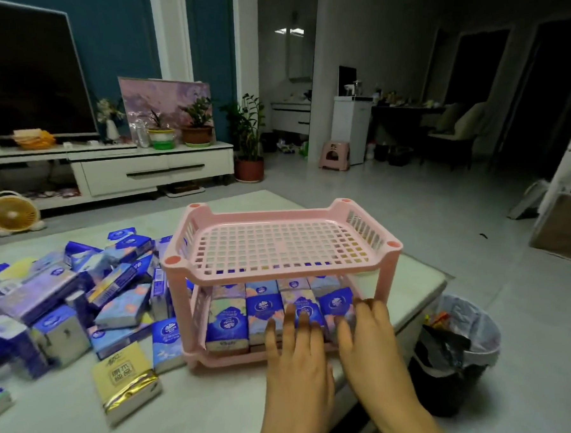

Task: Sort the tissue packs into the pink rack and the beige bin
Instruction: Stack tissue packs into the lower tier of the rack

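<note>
A pale table [221, 411] fills the near side of the dim room, and a dark television [22, 71] sits on a white cabinet [149, 170] far beyond the hands. Directly ahead of them stands the pink rack [279, 243], its lower shelf lined with upright tissue packs [264, 311]. The left hand [298, 358] and right hand [373, 344] lie side by side, fingers straight and slightly spread, tips pressing the front packs. Left of the left hand sprawls a loose heap of packs [83, 293]. Right of the right hand, on the floor, stands a lined waste bin [456, 349].
</note>
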Action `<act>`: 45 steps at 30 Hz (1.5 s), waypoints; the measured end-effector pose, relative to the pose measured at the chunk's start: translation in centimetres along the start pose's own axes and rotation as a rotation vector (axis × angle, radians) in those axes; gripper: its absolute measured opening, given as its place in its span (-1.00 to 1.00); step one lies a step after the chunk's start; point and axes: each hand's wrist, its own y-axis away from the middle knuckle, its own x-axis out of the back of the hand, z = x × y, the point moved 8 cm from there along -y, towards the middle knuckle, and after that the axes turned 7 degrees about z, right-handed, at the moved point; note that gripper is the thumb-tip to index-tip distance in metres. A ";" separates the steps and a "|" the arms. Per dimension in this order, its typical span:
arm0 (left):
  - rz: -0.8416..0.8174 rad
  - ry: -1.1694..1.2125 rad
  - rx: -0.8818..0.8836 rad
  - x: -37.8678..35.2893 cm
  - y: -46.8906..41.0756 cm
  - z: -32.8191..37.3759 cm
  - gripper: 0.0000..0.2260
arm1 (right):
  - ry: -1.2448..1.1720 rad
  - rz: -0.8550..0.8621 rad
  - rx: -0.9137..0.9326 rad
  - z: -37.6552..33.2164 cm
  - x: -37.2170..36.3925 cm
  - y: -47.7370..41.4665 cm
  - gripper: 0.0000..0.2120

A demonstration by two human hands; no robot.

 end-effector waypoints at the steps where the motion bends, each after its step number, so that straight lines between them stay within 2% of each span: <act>1: -0.033 0.013 0.005 -0.1 -0.1 0.0 -0.27 | 0.056 -0.044 0.000 0.1 -0.3 0.1 -0.61; 5: -0.115 0.017 0.017 0.1 -0.1 -0.4 -0.17 | 0.307 -0.181 0.085 -0.4 -1.4 0.7 -0.61; 7: -0.141 0.030 0.027 -0.2 0.2 -0.6 -0.12 | 0.295 -0.187 0.089 -0.6 -1.5 0.5 -0.61; 12: -0.127 -0.019 0.032 -0.5 0.3 -1.0 -0.16 | 0.167 -0.243 0.077 -0.2 -1.9 0.0 -0.57; 18: -0.133 -0.020 0.058 -0.6 0.4 -1.0 -0.15 | 0.178 -0.284 0.141 0.9 -2.2 -0.4 -0.52; 21: -0.120 -0.022 0.061 -0.6 0.5 -0.9 -0.19 | 0.089 -0.232 0.135 0.7 -1.7 -0.5 -0.55; 25: -0.066 0.020 0.110 0.7 0.1 -1.0 -0.34 | -0.063 -0.010 0.160 -0.6 0.0 -1.2 -0.71; 27: -0.018 0.016 0.148 1.7 0.1 -1.6 -0.47 | 0.003 0.027 0.226 -1.7 -0.2 -1.6 -0.74; 29: 0.042 0.027 0.194 2.6 0.3 -3.0 -0.64 | 0.054 -0.015 0.252 -2.4 -1.1 -2.2 -0.70; 30: 0.037 0.034 0.229 2.9 0.4 -3.8 -0.65 | 0.054 -0.045 0.225 -2.4 -1.4 -2.6 -0.66; 32: 0.016 0.027 0.308 3.4 0.4 -5.8 -0.66 | 0.052 -0.077 0.176 -2.1 -1.7 -3.4 -0.61; 34: 0.001 0.028 0.358 3.8 0.3 -7.3 -0.67 | 0.093 -0.099 0.209 -2.3 -2.3 -4.3 -0.64; 36: -0.024 0.026 0.352 3.7 0.1 -8.0 -0.65 | 0.200 -0.133 0.267 -2.5 -3.4 -5.3 -0.67; 42: -0.208 -0.086 0.286 1.9 0.3 -7.8 -0.57 | 0.482 -0.323 0.294 -0.4 -8.2 -6.7 -0.49; 45: -0.283 -0.113 0.263 0.8 0.7 -7.6 -0.56 | 0.513 -0.331 0.279 -0.1 -8.7 -6.6 -0.48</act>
